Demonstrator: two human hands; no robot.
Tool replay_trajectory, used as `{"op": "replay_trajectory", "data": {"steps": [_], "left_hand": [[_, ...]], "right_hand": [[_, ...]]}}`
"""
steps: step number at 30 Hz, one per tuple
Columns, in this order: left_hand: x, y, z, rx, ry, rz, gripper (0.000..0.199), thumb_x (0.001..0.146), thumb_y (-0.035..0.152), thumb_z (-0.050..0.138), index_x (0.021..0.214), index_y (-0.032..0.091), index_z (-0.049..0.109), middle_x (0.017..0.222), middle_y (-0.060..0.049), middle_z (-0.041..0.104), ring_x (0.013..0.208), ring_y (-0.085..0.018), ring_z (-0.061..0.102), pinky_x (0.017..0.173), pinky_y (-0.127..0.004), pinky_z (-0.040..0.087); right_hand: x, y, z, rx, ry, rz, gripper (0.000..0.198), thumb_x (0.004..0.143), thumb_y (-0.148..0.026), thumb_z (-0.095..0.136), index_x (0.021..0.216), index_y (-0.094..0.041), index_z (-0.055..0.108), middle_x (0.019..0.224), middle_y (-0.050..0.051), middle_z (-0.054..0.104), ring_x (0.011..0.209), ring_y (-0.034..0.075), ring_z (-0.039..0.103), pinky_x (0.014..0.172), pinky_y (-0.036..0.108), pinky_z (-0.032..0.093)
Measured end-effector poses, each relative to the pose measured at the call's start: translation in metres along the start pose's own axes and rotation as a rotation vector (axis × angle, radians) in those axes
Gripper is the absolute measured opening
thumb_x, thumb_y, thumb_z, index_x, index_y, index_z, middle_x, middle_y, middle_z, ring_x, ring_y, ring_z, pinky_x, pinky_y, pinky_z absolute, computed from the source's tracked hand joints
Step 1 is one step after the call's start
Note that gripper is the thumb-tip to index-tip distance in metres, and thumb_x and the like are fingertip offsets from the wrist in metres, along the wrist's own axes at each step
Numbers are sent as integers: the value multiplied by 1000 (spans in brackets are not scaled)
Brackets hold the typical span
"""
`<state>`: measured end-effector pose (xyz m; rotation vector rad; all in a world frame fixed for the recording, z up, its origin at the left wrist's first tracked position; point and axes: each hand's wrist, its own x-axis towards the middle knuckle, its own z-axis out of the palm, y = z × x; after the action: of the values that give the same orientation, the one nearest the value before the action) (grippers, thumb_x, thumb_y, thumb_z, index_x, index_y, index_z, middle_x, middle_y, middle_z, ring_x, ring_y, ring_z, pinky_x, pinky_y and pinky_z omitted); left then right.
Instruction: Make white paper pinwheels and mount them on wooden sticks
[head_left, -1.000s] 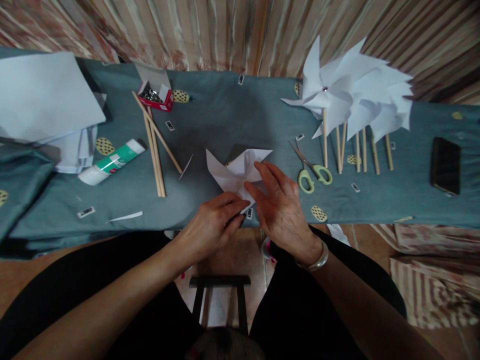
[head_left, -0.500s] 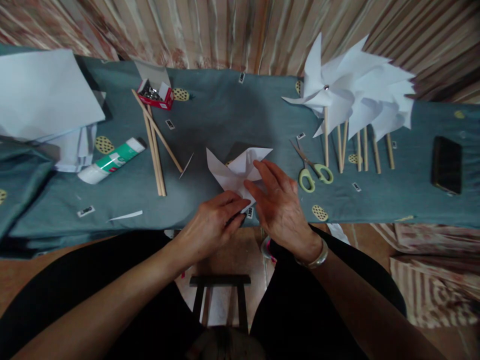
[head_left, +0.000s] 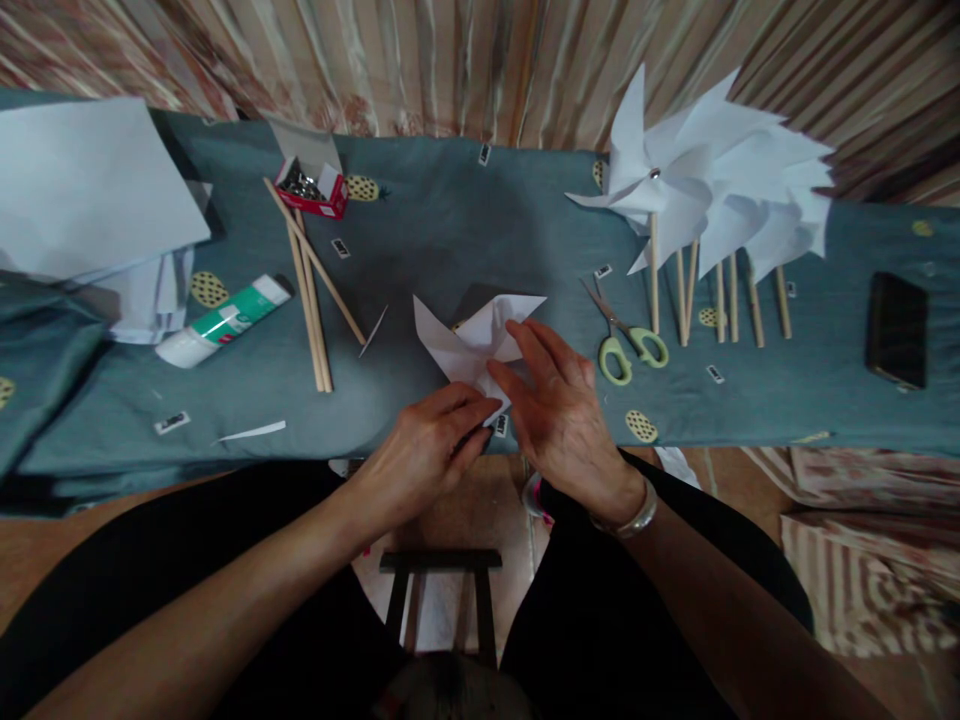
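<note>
A white paper pinwheel (head_left: 472, 345) with bent, pointed blades lies on the table near its front edge, between my hands. My left hand (head_left: 431, 435) pinches the blade nearest me between thumb and fingers. Over the pinwheel's right side, my right hand (head_left: 559, 410) presses a blade and the middle with its thumb and fingertips, the fingers bent. The fingers partly cover the pinwheel's centre, and no stick shows under it. A bracelet circles my right wrist.
Scissors (head_left: 630, 345) lie to the right, below finished pinwheels (head_left: 675, 190) on sticks; a phone (head_left: 896, 330) is farther right. Leftward are wooden sticks (head_left: 311, 310), a red box of metal pins (head_left: 311, 190), a glue bottle (head_left: 225, 320), paper sheets (head_left: 90, 190) and a paper scrap (head_left: 255, 432).
</note>
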<state>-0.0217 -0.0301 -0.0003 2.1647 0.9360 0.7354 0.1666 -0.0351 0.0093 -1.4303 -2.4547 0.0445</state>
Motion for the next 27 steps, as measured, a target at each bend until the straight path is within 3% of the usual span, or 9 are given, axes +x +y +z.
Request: {"op": "replay_trajectory", "data": {"steps": [9,14,18,21,27], "left_hand": [[0,1,-2,-8,-23,-35,26,95,16,51,116,14,65,102,-9,69,88,-17,69,80,-29,57],[-2,1,-13,-66,50,-55,22,94,22,55,111,16,68,99,-8,71,86,-16,69,78,-26,55],[-6,-5,-31,-68,125,-213,19,92,26,58,102,17,72,94,-6,71,81,-16,68,72,-25,53],[-9,-11,-39,-96,204,-379,23,89,33,61,102,17,72,94,-6,72,85,-20,67,78,-32,54],[-10,-12,-34,-615,314,-624,57,75,36,76,125,13,60,115,-13,71,104,-25,68,96,-42,52]], "right_hand": [[2,2,3,62,-45,35,36,95,-10,39,123,-17,59,154,16,40,149,34,25,102,56,43],[4,6,5,139,-50,29,39,92,-8,38,122,-15,61,156,16,38,151,34,21,107,58,39],[3,8,5,163,-32,18,44,87,-7,41,125,-17,60,156,14,39,151,33,20,110,59,35],[3,9,5,179,-33,3,48,80,-9,47,125,-17,60,158,13,37,151,34,19,112,59,33],[6,12,6,163,-9,-27,46,78,-10,50,122,-14,63,156,17,39,150,35,22,113,58,33]]}}
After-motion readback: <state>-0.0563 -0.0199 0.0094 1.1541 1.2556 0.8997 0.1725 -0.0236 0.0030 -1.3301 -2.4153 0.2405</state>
